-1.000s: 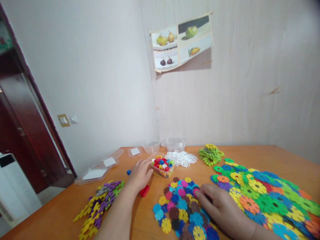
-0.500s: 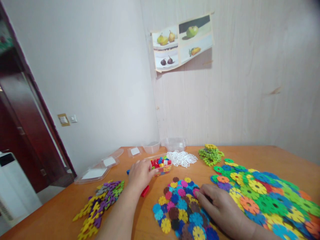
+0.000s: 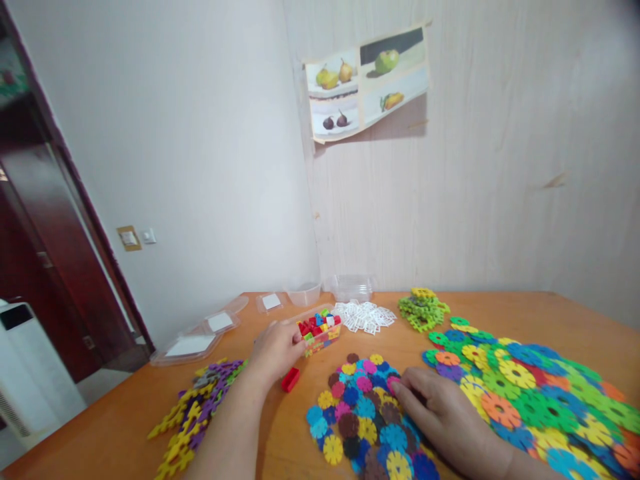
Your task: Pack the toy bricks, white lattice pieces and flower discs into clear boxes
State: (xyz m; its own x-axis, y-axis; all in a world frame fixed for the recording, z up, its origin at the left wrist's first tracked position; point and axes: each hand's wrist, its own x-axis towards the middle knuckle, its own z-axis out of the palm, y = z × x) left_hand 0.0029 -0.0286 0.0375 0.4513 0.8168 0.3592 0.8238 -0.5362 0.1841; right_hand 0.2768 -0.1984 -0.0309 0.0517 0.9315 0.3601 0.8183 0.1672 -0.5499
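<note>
Near the center of the frame, a clear plastic box (image 3: 326,344) holds a heap of small blocks (image 3: 319,325) in red, yellow, blue, green and white. At the back of the table (image 3: 495,308), above the box in the frame, stand a clear bowl (image 3: 304,295) and, to its right, a stack of clear containers (image 3: 353,288). Clear lids (image 3: 220,323) lie at center left, with 3 white labels showing on them.

The box sits directly at the fingers of the left hand (image 3: 277,350), which covers its left end. The thumb and fingers are bent and touching the box; whether they clamp its wall cannot be told. The right hand (image 3: 440,410), lower right of center, rests with fingers curled at the right edge of a pile of small notched discs (image 3: 367,430), fingertips against a pink disc (image 3: 393,385); whether it is pinched cannot be seen.

Counted: 1 filled box, 1 bowl, 1 loose red block (image 3: 291,380) just below the left hand, and 4 more piles: large discs (image 3: 545,403) at lower right, white frames (image 3: 364,317), green and yellow pieces (image 3: 423,311), purple and yellow pieces (image 3: 193,420) at lower left.
</note>
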